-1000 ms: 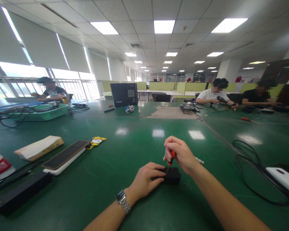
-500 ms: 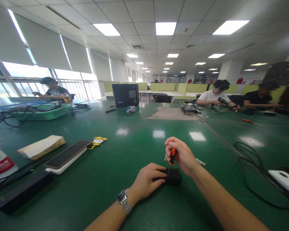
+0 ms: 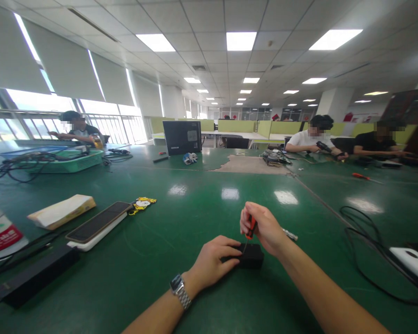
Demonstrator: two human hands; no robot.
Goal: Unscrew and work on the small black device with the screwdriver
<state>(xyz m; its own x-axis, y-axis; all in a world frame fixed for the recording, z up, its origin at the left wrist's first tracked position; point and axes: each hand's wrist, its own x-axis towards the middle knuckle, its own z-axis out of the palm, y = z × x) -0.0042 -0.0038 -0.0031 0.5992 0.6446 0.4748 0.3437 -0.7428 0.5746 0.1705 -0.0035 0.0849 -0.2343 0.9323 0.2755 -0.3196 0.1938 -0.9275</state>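
A small black box-shaped block [image 3: 253,258] lies on the green tabletop in front of me. My left hand [image 3: 214,260], with a watch on the wrist, is closed around its left end and steadies it. Above the block, my right hand [image 3: 262,226] grips the handle of a red and black screwdriver [image 3: 251,228]. The shaft points down, and its tip meets the top of the block near my left fingertips. What the tip touches is too small to make out. A small silvery piece [image 3: 290,234] lies just beyond my right wrist.
To the left are a phone [image 3: 99,221] on a white box, a long black bar [image 3: 36,276], a tan-white block [image 3: 62,212] and a bottle [image 3: 2,236]. Black cable [image 3: 355,260] curls at right by a white device [image 3: 413,262]. Several people sit at the table's far sides.
My right hand has shifted slightly, its fingers curling differently around the screwdriver handle. The left hand and the black block stay in place.
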